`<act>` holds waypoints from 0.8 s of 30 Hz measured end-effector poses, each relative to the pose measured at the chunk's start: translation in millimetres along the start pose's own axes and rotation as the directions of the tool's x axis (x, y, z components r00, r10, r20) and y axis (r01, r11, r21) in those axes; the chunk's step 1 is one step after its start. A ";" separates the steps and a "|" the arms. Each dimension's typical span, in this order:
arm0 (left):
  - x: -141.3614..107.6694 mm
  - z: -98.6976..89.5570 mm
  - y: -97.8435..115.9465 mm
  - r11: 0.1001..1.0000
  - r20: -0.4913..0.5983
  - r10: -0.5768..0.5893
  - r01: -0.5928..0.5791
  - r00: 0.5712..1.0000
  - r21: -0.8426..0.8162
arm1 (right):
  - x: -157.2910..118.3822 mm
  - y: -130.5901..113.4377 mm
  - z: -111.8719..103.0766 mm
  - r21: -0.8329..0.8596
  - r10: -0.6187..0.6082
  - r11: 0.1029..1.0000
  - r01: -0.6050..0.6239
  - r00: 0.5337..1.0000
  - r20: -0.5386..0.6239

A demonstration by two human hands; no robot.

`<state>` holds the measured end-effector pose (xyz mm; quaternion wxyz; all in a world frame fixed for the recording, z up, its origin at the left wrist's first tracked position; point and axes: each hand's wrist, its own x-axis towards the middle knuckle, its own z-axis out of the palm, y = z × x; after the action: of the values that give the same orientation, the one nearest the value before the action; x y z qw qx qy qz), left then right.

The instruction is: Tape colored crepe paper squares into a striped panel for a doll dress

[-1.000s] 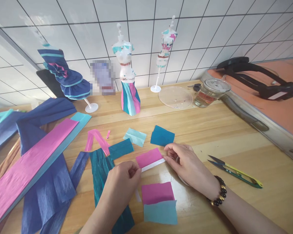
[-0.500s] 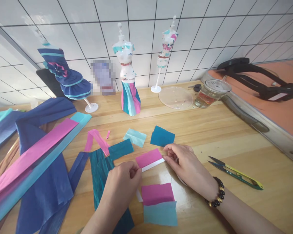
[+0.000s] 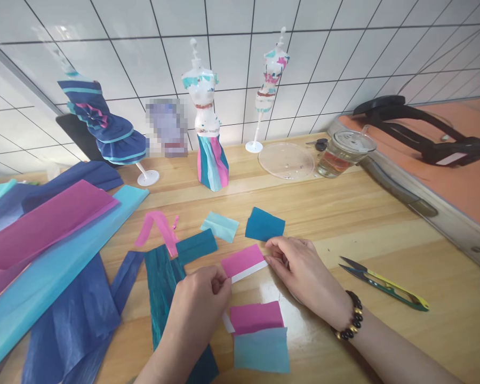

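Note:
A small pink crepe paper piece (image 3: 240, 258) lies just over the table, a white tape-like strip (image 3: 248, 271) running along its near edge. My left hand (image 3: 202, 296) is closed in a pinch at its left end. At the right end, my right hand (image 3: 300, 269), with a beaded bracelet at the wrist, pinches the strip between thumb and fingers. Close below are another pink piece (image 3: 257, 317) and a light blue piece (image 3: 261, 350). Behind lie a teal piece (image 3: 265, 224), a pale blue one (image 3: 220, 226) and a folded teal strip (image 3: 196, 247).
Thread snips (image 3: 384, 284) lie at right. Three small dress forms stand along the wall: one in a blue dress (image 3: 118, 143), one in a striped skirt (image 3: 213, 162), one bare (image 3: 269, 88). A lidded cup (image 3: 336, 159) is by a clear disc (image 3: 287, 161). Blue sheets (image 3: 76, 314) cover the left.
The long pink and light blue sheets at the left have shifted and spread, the pink one lifting off. Both hands keep their pinch on the pink piece; the view shifts slightly.

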<state>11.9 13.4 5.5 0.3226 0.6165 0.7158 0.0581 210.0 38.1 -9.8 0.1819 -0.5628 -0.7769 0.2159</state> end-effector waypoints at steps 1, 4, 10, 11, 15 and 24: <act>0.1 -0.1 0.2 1.000 0.003 -0.005 0.005 1.000 0.000 | 0.0 -0.2 -0.3 -0.003 0.000 1.000 0.000 1.000 0.000; 0.1 -0.3 0.0 1.000 0.014 -0.002 0.002 1.000 -0.008 | -0.3 -1.1 -1.0 -0.011 -0.003 1.000 0.003 1.000 -0.001; -0.5 -1.0 -1.1 1.000 0.022 -0.015 0.016 1.000 -0.024 | -2.0 -0.9 0.4 -0.082 -0.031 0.996 0.029 0.999 -0.017; -0.6 -0.9 -1.3 0.999 0.021 -0.019 0.019 1.000 -0.027 | -2.6 -0.8 0.8 -0.099 -0.038 0.994 0.036 0.999 -0.020; -0.8 0.1 -3.1 0.999 0.007 0.007 -0.007 1.000 -0.035 | -6.0 -2.7 3.0 -0.193 -0.067 0.979 0.059 0.997 -0.034; -0.7 -0.1 -4.7 0.999 -0.012 0.020 -0.020 1.000 -0.041 | -9.6 2.1 4.2 -0.412 -0.114 0.909 0.054 0.986 -0.123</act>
<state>7.9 11.7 3.5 0.3307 0.6166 0.7101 0.0795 212.3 29.0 -14.8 0.1253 -0.5685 -0.8131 0.0001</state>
